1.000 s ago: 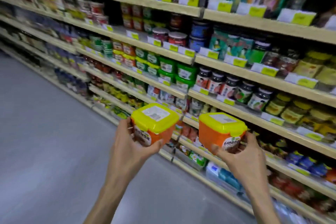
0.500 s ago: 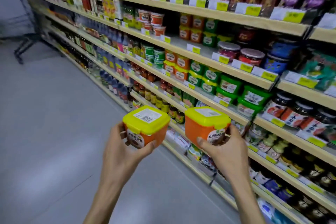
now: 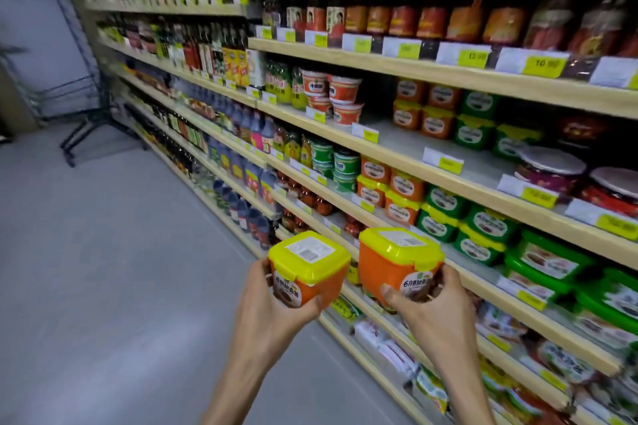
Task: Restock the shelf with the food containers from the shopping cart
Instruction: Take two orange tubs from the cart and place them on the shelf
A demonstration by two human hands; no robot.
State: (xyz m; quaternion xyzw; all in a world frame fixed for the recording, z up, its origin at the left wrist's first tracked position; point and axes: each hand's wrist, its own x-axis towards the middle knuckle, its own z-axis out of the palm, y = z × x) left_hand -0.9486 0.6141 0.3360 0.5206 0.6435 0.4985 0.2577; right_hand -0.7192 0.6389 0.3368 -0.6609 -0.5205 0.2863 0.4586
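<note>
My left hand grips an orange tub with a yellow lid from below, tilted toward me. My right hand holds a second orange tub with a yellow lid upright, thumb across its front label. Both tubs hover in front of the shelf unit, just below a row of matching orange tubs stacked two high. More orange tubs stand on the shelf above, with bare shelf space to their left. The shopping cart is parked far back on the left.
Green tubs sit to the right of the orange ones. Red and green cups, jars and bottles fill the other shelves. Grey aisle floor stretches to the left between me and the cart.
The view has swung left and up along the shelves, bringing the stacked orange tubs and the cart into sight. Both hands still hold their tubs, now closer together.
</note>
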